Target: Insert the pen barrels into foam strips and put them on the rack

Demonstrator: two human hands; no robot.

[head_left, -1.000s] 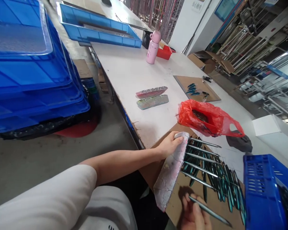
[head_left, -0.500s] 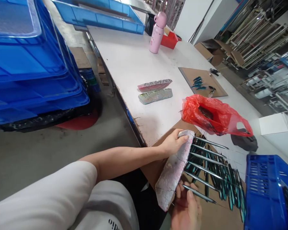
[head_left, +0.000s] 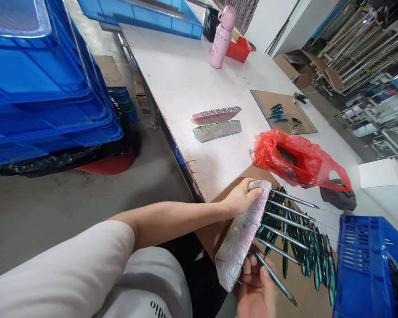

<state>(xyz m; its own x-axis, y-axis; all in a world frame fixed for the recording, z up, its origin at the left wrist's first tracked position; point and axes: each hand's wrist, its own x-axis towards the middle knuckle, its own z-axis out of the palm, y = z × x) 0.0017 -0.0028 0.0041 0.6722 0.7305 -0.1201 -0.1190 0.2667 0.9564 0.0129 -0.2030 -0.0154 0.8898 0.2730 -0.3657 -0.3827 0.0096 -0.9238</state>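
My left hand (head_left: 243, 198) grips the top end of a long, foil-covered block (head_left: 240, 243), pale and pinkish with creases. Several slim, pointed silver pieces (head_left: 288, 222) stick out of its right side in a row, with thin wires at their tips. At the block's lower end my right hand (head_left: 257, 287), palm up with fingers curled, holds the lowest slim pointed silver piece (head_left: 278, 282) near its upper end. That piece slants down to the right, out of line with the others. Below the row lie many dark teal pointed pieces (head_left: 313, 247) on cardboard (head_left: 295, 293).
A red plastic bag (head_left: 268, 152) lies beyond the block, and a blue crate (head_left: 360, 265) stands at right. Two foil-covered blocks (head_left: 217, 131), a pink bottle (head_left: 220, 46) and a board (head_left: 265, 101) with small teal pieces are on the white table. Blue bins (head_left: 43, 84) are stacked left.
The lowest silver piece in my right hand has swung its far end downward, away from the row. My left hand keeps its hold on the block. The view has shifted slightly.
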